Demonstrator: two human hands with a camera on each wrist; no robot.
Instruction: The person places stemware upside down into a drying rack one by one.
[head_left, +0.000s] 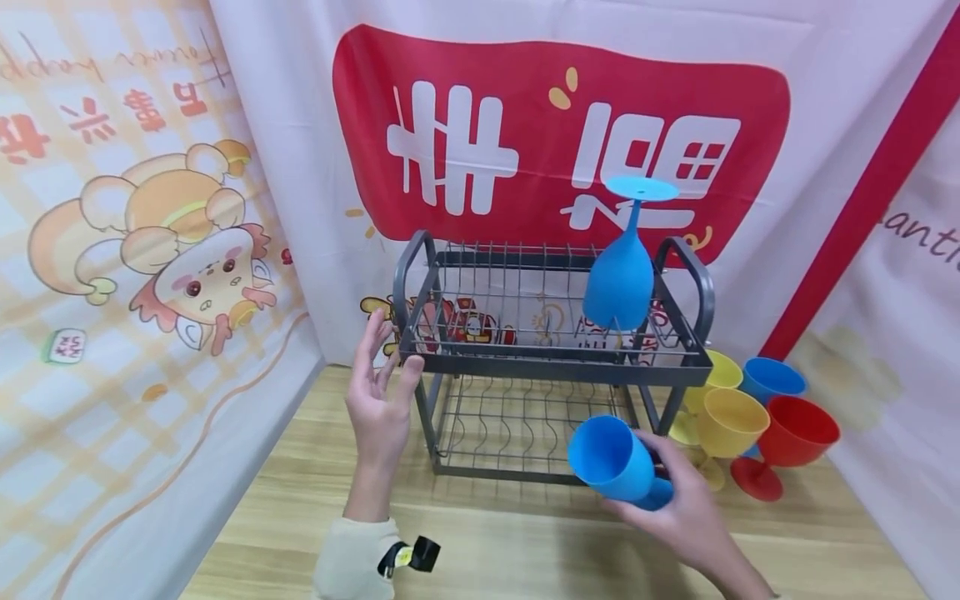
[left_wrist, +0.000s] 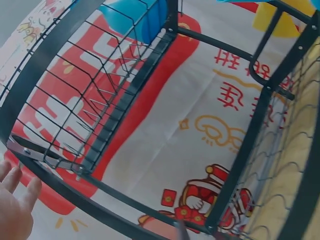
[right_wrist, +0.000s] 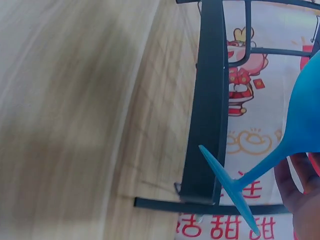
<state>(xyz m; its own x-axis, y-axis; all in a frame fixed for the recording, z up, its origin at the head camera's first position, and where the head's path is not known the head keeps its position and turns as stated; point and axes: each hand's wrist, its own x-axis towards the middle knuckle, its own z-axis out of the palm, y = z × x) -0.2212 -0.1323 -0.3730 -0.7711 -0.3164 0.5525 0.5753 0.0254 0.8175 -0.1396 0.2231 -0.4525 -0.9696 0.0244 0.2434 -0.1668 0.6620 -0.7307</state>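
Observation:
A blue plastic goblet (head_left: pixel 633 471) is tilted in my right hand (head_left: pixel 690 512), its mouth facing up and toward the left. My fingers and thumb grip it in front of the dish rack's lower right side. In the right wrist view the goblet (right_wrist: pixel 306 115) shows its stem and flat base. The two-tier dark metal dish rack (head_left: pixel 555 369) carries another blue goblet (head_left: pixel 618 283), upside down at the right of its top tier. At the rack's upper left corner is my left hand (head_left: pixel 378 408), fingers extended and holding nothing; whether it touches the frame I cannot tell.
Right of the rack stand a red goblet (head_left: pixel 798 433), a yellow goblet (head_left: pixel 731 423), a second yellow goblet (head_left: pixel 716 369) and a blue goblet (head_left: pixel 772 377). The wooden tabletop (head_left: pixel 480 542) extends in front. Printed cloth (head_left: pixel 300 125) hangs behind and at both sides.

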